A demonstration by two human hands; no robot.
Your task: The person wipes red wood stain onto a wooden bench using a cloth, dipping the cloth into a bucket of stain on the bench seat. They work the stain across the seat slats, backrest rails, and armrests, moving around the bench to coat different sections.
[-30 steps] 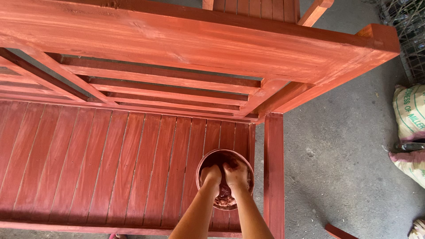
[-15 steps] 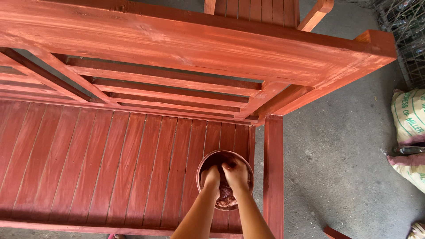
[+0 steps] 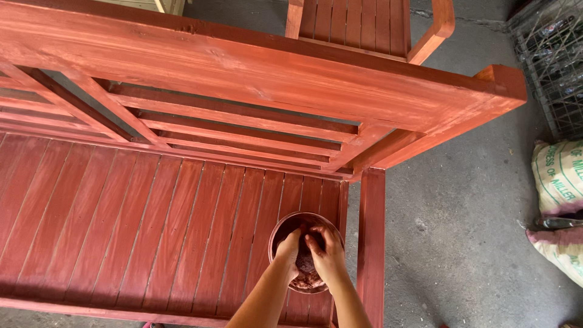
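Note:
A round bowl point(image 3: 290, 222) smeared with red-brown stain rests on the slatted seat of a red-stained wooden bench point(image 3: 152, 231), near its right end. Both hands are inside the bowl. My left hand point(image 3: 288, 250) and my right hand point(image 3: 327, 252) press together around a dark, stain-soaked wad of rag point(image 3: 305, 262). The fingers of both hands are closed on the wad, and the lower part of it is hidden by my palms.
The bench backrest point(image 3: 243, 67) and right armrest point(image 3: 371, 237) rise around the bowl. Another red chair point(image 3: 370, 24) stands behind. Grey concrete floor point(image 3: 461, 212) lies to the right, with white sacks point(image 3: 562, 182) and a wire crate point(image 3: 549, 54) at the right edge.
The hands stay in the bowl and knead the wad slightly. The view has shifted a little; the bench and bowl have not moved.

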